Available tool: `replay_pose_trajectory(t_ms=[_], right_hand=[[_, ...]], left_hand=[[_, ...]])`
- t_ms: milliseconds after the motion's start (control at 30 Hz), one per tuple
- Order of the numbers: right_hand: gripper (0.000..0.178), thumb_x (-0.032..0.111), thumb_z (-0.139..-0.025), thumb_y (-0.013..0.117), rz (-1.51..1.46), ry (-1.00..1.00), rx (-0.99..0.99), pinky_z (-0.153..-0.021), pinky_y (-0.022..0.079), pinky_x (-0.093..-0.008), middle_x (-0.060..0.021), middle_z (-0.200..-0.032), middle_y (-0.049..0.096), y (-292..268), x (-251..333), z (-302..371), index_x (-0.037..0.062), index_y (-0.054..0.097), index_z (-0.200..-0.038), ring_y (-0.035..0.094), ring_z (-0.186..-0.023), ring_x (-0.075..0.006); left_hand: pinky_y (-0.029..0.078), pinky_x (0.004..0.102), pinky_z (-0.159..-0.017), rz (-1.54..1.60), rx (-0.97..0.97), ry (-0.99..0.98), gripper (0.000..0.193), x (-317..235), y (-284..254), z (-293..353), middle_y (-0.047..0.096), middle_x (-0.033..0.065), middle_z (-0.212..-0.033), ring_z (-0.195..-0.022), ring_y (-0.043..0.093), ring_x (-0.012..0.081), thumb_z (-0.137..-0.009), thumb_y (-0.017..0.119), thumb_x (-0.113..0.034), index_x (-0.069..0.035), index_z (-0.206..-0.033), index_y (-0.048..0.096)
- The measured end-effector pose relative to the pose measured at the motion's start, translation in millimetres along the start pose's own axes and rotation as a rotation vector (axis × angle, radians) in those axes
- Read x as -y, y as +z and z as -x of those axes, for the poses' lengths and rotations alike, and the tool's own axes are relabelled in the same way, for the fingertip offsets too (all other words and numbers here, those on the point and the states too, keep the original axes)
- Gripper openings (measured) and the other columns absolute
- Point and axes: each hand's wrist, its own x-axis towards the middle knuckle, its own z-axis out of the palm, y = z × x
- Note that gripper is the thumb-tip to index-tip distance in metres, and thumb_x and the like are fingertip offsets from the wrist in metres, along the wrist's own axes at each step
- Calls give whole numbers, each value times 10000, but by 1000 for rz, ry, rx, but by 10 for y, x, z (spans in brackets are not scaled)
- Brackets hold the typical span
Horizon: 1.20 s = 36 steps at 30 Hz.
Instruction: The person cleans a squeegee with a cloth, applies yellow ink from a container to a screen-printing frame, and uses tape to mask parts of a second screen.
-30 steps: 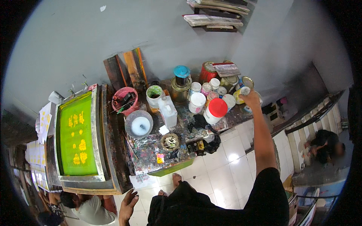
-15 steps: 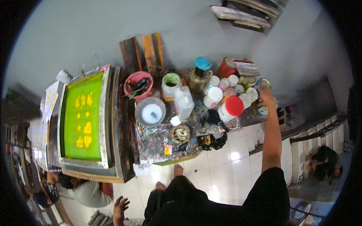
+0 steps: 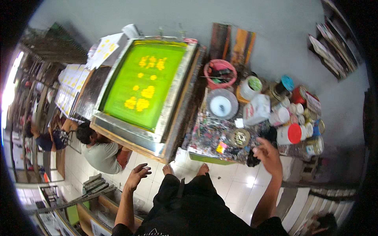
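Observation:
My left hand point(image 3: 138, 176) hovers over the floor near the front edge of a screen-printing frame point(image 3: 143, 84), its fingers loosely bent and apart, with nothing in it. The frame has lime-green mesh with yellow marks and a pale metal border. My right hand point(image 3: 270, 156) is above the front right of a paint-stained table point(image 3: 208, 135), fingers apart, holding nothing I can make out. Just beside its fingers lies a black plastic bag point(image 3: 252, 159). A round dish point(image 3: 239, 137) sits left of it, and a red-lidded tub point(image 3: 289, 134) stands to its right.
On the table stand a grey basin point(image 3: 233, 102), a white jug point(image 3: 257, 110), a pink bucket point(image 3: 230, 67) and several jars and cans. Two wooden squeegees point(image 3: 241, 47) lean on the wall. A person in a pale shirt point(image 3: 100, 157) sits at the left; printed sheets point(image 3: 73, 84) lie beyond.
My view has swung left toward the frame. My right hand has drawn back from the jars at the table's far right. My left hand has come further into view.

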Motion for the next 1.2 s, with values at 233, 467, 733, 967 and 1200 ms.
replay_pose_trajectory(t_ms=[233,467,733,967,1200], right_hand=[[439,142,-970,643,-133,-119,132,-823,509,-276,-84,-1024,681,1391,917,-401,-4,528,-1368,650,-925,-133],[494,163,-928,669,154,-330,-269,-1052,423,-429,-236,-1333,556,2968,1740,-790,-15,521,-1364,542,-1249,-349],[585,134,-964,588,418,25,-725,-1165,286,-494,-289,-1493,396,4133,1801,-679,-54,362,-1469,386,-1380,-451],[517,273,-1024,487,341,-23,-1001,-1140,312,-486,-275,-1422,489,4370,1631,-761,-53,449,-1424,453,-1324,-439],[520,312,-1034,426,316,-14,-1011,-1133,320,-475,-270,-1401,510,4385,1683,-781,-66,484,-1387,464,-1316,-432]], left_hand=[[526,290,-626,7,-36,352,368,-1435,-788,-92,712,137,-864,-710,679,188,-1034,554,-288,69,-1051,643],[503,360,-913,-531,-132,1198,359,-3671,-1581,-1878,687,200,-1149,-1074,671,310,-1018,562,-267,22,-1224,622],[332,464,-1156,-1217,20,1593,462,-5361,-1760,-4330,407,180,-1539,-1334,473,397,-1063,418,-278,-27,-1450,425],[402,477,-1116,-1566,343,1667,456,-5907,-1876,-4666,378,38,-1579,-1287,521,368,-1066,362,-402,-85,-1357,512],[491,467,-959,-1745,416,1823,442,-6215,-1867,-4908,605,125,-1319,-1060,622,358,-1038,395,-480,-86,-1121,577]])
